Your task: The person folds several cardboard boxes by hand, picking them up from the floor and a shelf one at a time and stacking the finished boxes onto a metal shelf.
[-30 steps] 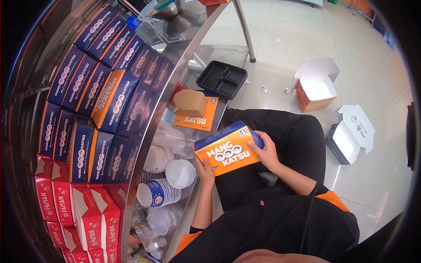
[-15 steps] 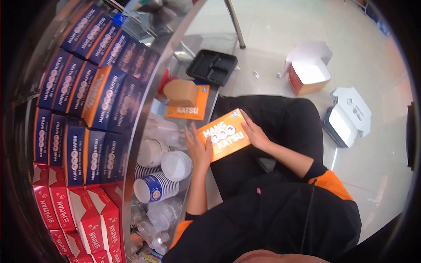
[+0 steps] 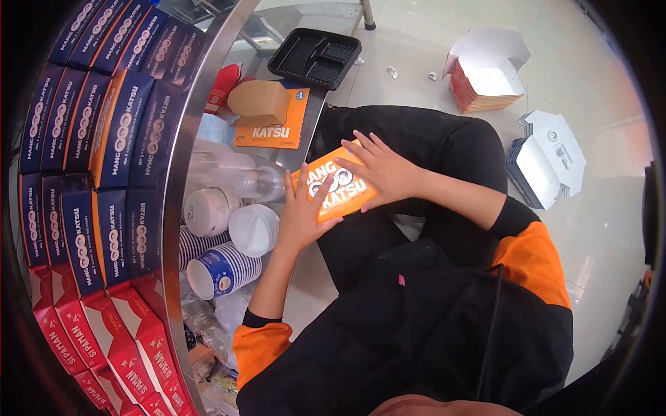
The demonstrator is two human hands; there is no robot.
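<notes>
An orange cardboard food box (image 3: 338, 185) with white "MANG KATSU" lettering is between my hands over my lap. My left hand (image 3: 302, 208) is on its left end; it grips there, with the thumb and a finger over the top and other fingers along the side. My right hand (image 3: 387, 170) lies across the box's right part, open, its fingers stretched out and spread on the top face. The box's underside is hidden. Just beyond it, a flat orange carton (image 3: 281, 137) lies on the low shelf, with a brown cardboard piece (image 3: 258, 104) on top.
Stacked blue boxes (image 3: 125, 132) and red boxes (image 3: 125, 347) fill the left side. Paper cups (image 3: 225, 270), lidded tubs (image 3: 254, 230) and a black compartment tray (image 3: 316, 58) are on the shelf. Nested open red boxes (image 3: 485, 80) and nested open dark boxes (image 3: 544, 163) stand on the floor.
My right hand has shifted from the box's right edge onto its top, fingers spread. My left hand has closed in on the left end. The view has shifted, moving the surroundings up and left.
</notes>
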